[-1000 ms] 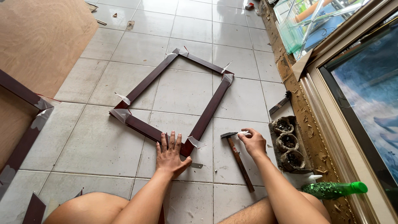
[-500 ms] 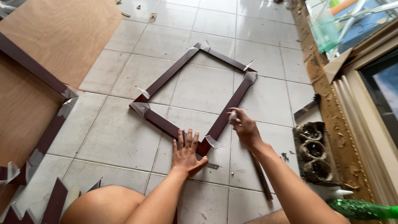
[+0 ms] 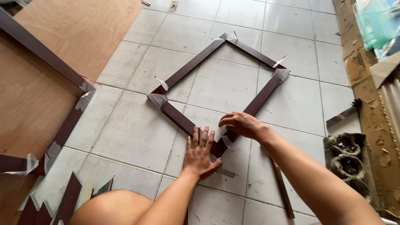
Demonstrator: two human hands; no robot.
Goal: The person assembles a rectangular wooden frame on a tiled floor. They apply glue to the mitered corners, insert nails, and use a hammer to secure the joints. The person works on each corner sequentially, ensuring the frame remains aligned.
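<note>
— On the tiled floor (image 3: pixel 125 137), what's at the left?
— Plywood sheet (image 3: pixel 54 54), with brown strips (image 3: pixel 62 133) across it.
— And the middle?
— Dark picture frame (image 3: pixel 187 68), lying flat. Left hand (image 3: pixel 201 156) spread open, pressing its near corner.
— Further right?
— Right hand (image 3: pixel 241 124), fingers curled, pinching that corner's tape (image 3: pixel 227 141).

A plywood sheet (image 3: pixel 54 62) covers the tiled floor (image 3: pixel 125 137) at left, with a larger dark frame (image 3: pixel 62 104) on it. Spare mitred offcuts (image 3: pixel 66 200) lie bottom left.
</note>
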